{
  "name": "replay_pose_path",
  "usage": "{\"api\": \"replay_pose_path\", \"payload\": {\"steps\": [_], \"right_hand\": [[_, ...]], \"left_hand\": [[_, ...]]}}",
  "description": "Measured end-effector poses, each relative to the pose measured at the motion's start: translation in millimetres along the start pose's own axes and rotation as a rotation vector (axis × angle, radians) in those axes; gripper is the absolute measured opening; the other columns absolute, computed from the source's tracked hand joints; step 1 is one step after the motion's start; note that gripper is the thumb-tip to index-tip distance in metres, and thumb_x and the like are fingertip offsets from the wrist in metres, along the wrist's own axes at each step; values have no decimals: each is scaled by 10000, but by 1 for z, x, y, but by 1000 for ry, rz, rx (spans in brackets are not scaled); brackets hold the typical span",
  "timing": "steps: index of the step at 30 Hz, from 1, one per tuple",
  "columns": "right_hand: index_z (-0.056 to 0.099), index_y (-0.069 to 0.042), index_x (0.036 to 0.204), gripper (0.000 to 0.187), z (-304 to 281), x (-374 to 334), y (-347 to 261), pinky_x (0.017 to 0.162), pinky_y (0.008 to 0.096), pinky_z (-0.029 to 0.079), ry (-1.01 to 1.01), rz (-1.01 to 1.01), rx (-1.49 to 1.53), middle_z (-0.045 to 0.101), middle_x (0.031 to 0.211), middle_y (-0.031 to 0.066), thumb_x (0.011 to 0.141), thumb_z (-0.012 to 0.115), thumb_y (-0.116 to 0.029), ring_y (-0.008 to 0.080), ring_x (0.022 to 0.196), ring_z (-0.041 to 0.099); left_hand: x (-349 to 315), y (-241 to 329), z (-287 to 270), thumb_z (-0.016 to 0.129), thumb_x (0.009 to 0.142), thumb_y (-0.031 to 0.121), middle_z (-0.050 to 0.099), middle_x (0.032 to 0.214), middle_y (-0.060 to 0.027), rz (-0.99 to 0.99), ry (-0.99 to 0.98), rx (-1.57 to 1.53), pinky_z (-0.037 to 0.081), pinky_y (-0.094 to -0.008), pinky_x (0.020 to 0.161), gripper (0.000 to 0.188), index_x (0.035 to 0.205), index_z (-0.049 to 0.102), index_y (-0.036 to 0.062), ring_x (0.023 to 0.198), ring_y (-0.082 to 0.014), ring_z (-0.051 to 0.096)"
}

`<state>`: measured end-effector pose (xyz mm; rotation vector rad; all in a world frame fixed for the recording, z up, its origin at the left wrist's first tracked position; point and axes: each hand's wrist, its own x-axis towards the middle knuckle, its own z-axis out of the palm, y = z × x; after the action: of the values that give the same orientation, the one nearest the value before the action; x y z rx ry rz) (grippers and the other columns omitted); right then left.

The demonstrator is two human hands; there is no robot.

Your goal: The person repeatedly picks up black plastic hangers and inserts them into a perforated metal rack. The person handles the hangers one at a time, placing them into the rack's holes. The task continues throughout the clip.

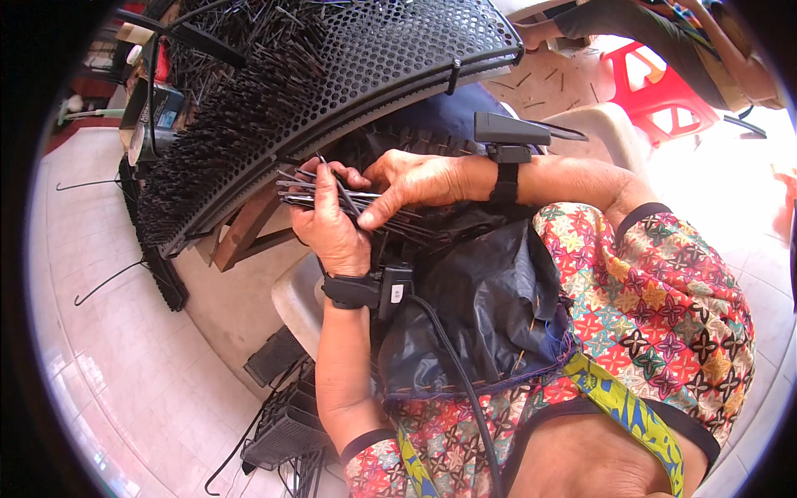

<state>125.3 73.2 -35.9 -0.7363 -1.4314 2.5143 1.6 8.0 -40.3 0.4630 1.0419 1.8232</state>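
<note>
My left hand is closed around a bundle of thin dark rods, some with a shiny grey gleam, their ends sticking out on both sides. My right hand reaches in from the right, its thumb and fingers closed on the rods at the same bundle; part of its grip is hidden. Just beyond both hands stands a curved black rack full of round holes. Many black rods stand packed upright in its left part. A dark shiny apron covers my lap below the hands.
Loose black rods lie heaped behind the rack, which rests on a wooden frame. Black perforated racks stand on the floor at lower left. A red plastic stool and another person's leg are at the upper right.
</note>
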Motion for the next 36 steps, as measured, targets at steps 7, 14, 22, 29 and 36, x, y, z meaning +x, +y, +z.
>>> {"api": "replay_pose_path", "payload": {"steps": [7, 14, 22, 29, 36], "right_hand": [[609, 107, 906, 404, 7, -11, 3, 655, 277, 461, 149, -102, 16, 630, 806, 89, 583, 788, -56, 147, 754, 574], [566, 99, 963, 459, -2, -4, 19, 691, 311, 481, 183, -36, 190, 615, 855, 118, 570, 777, -8, 193, 785, 591], [543, 85, 984, 434, -1, -6, 25, 738, 342, 492, 207, -22, 472, 599, 870, 128, 599, 741, 49, 224, 810, 598], [544, 87, 1007, 454, 2, -4, 25, 746, 334, 491, 187, -51, 501, 603, 883, 138, 604, 747, 31, 216, 820, 597], [521, 143, 1087, 614, 5, -14, 17, 734, 283, 477, 349, -167, 102, 619, 929, 165, 587, 794, -87, 188, 830, 588]], "left_hand": [[2, 1, 4, 585, 869, 68, 619, 891, -122, 29, -10, 130, 491, -259, 739, 227, 1063, 490, -1, 795, -165, 601], [1, 1, 1, 587, 866, 70, 588, 883, -93, -154, -37, 34, 492, -299, 742, 292, 1125, 467, 8, 799, -187, 593], [-4, 3, 4, 652, 745, -88, 568, 862, -83, -103, -76, 60, 427, -394, 957, 474, 1155, 432, 3, 765, -171, 587], [-4, 5, 6, 661, 733, -68, 586, 891, -86, -87, -88, 6, 472, -277, 818, 461, 1133, 443, 5, 848, -166, 579], [-5, 6, 12, 652, 765, -6, 614, 957, -116, 17, 37, 284, 480, -268, 753, 262, 1005, 547, -22, 822, -148, 582]]}}
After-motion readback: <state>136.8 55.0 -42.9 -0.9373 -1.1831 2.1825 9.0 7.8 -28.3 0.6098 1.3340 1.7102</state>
